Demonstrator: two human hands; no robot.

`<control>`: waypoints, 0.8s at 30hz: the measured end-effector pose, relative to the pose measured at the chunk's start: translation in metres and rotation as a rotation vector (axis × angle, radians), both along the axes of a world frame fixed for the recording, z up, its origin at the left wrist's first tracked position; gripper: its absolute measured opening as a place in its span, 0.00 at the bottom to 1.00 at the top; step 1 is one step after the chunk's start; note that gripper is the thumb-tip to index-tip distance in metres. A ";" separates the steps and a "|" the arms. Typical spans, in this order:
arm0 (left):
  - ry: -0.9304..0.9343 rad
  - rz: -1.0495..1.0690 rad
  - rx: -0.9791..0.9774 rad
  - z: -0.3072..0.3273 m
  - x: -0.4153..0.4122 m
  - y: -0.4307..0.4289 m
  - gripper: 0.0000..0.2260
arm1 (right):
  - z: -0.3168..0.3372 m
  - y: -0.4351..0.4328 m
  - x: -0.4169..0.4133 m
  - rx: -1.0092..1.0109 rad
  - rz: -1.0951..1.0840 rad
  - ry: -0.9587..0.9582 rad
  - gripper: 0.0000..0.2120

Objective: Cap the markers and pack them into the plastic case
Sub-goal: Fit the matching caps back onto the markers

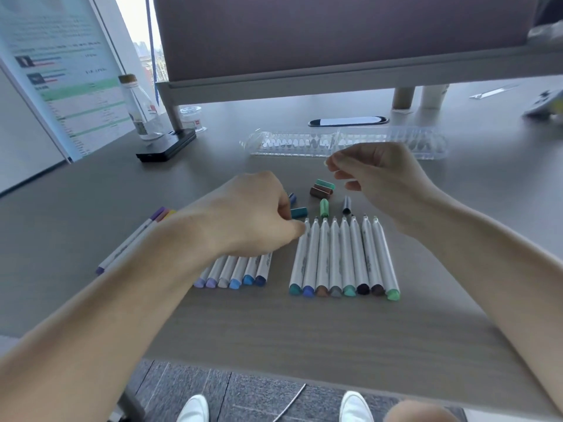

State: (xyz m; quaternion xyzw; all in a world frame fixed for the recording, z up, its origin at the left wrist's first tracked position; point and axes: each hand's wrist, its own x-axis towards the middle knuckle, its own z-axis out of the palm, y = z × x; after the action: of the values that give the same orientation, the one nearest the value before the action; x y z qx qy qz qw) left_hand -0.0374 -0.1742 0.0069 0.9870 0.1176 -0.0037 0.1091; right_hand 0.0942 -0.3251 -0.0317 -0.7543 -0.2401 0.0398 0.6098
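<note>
Eight uncapped markers (pixel 344 254) lie side by side near the middle of the surface (pixel 304 330), tips toward its far edge. A second row of markers (pixel 237 271) lies just to their left, partly under the left forearm. A few capped markers (pixel 134 239) lie farther left.

Loose caps are scattered just beyond the tips: a teal cap (pixel 298 212), a green cap (pixel 324 207), a black cap (pixel 346 205), a brown cap (pixel 321 192) and a blue cap (pixel 292 197).

The left hand (pixel 256 208) is low over the surface with its fingers curled. Its thumb is at the tip of the leftmost uncapped marker and beside the teal cap; whether it grips anything cannot be told.

The right hand (pixel 374 170) is raised above the caps, fingertips drawn together. Whether they pinch something cannot be told.

The clear case (pixel 344 144) lies along the far side. A bottle (pixel 140 108) stands toward the far left corner.
</note>
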 end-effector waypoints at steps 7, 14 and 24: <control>0.048 0.005 0.001 -0.005 0.005 -0.007 0.13 | -0.001 -0.001 0.000 -0.057 0.008 -0.050 0.06; 0.016 0.022 -0.048 -0.009 0.002 -0.001 0.17 | -0.007 0.004 -0.012 -0.415 0.236 -0.362 0.06; -0.337 -0.061 -0.784 -0.009 0.011 0.055 0.15 | -0.007 0.010 -0.024 -0.620 0.174 -0.508 0.06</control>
State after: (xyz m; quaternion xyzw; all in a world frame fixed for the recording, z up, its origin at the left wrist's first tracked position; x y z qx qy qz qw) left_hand -0.0265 -0.1190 -0.0017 0.8609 0.0585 0.1099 0.4934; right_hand 0.0707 -0.3150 -0.0385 -0.8651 -0.4226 -0.0255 0.2692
